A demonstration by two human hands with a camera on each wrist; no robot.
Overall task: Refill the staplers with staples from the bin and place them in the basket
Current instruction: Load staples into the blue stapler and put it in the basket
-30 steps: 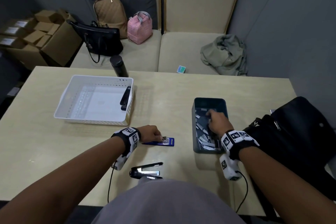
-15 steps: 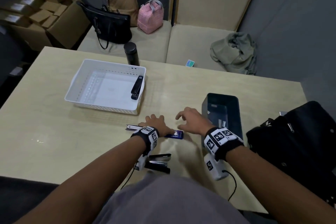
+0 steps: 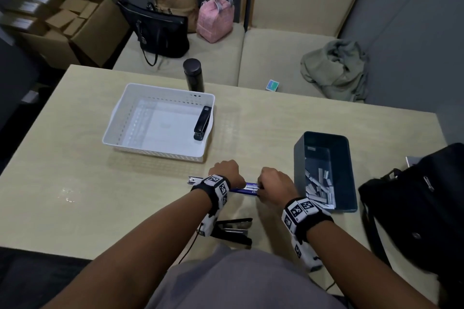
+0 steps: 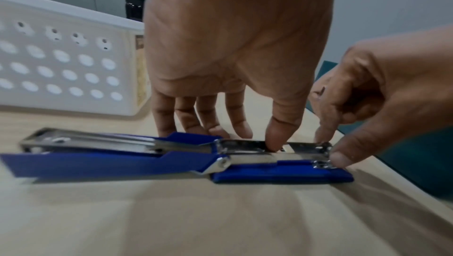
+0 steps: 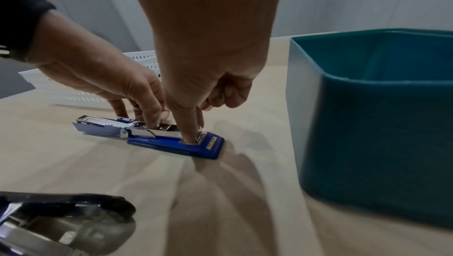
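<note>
Hiding under both hands, blue stapler's (image 3: 247,188) magazine stays unreadable.

Head view: left hand (image 3: 227,173) and right hand (image 3: 276,184) cover most of the blue stapler (image 3: 247,188); only a short middle stretch and a metal tip at far left show. Whether a staple strip sits in its channel cannot be told from any view.

Second black stapler (image 3: 233,229) at near bench (image 3: 75,158) edge is partly behind the left wrist band.

Right wrist view: same black stapler (image 5: 61,219) blurred, cut by left and bottom edges. Teal bin (image 5: 377,124) cut at right edge, contents hidden.

Left wrist view: white basket (image 4: 66,62) cut at left edge, interior hidden.
</note>
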